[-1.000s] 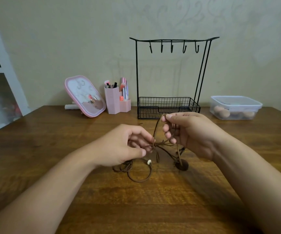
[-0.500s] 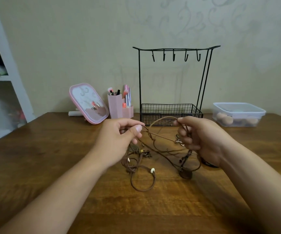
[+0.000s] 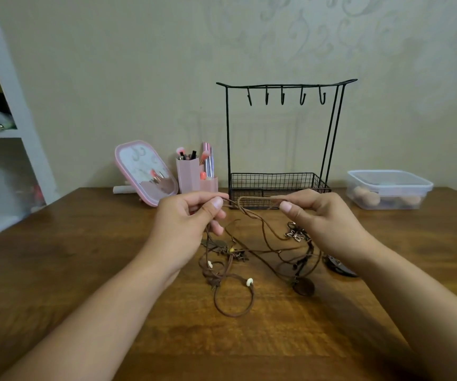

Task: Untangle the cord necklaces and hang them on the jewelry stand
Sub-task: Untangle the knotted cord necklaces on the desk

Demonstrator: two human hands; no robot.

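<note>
head cam, single frame. both hands raised over the wood table [image 3: 84,270], in front of the jewelry stand [image 3: 282,138].

left hand [image 3: 189,224]: thumb + index pinching a brown cord at its left end, other fingers curled under. right hand [image 3: 323,218]: thumb + index pinching the same cord's loop at the right end. cord runs roughly level btwn the two hands, just in front of the stand's wire basket.

cord necklaces [image 3: 249,257]: tangled bundle, brown cords, hanging down from both hands; lower part lies on the table btwn and below the hands. one loop w/ a white bead [image 3: 249,282] lies flat nearest the camera. round dark pendant [image 3: 303,287] on the table below the right hand. metal flower-shaped pendant [image 3: 296,234] hangs just beside the right palm. small yellowish bead in the knot under the left hand. which cord belongs to which necklace: cannot tell.

stand: black wire, upright, at rear of table, five hooks on top bar, nothing on them.

other: pink mirror [image 3: 145,171] tilted, pink brush holder [image 3: 194,174] just left of stand; clear lidded box [image 3: 389,188] well right of it. white shelf [image 3: 15,119] at far left.
</note>
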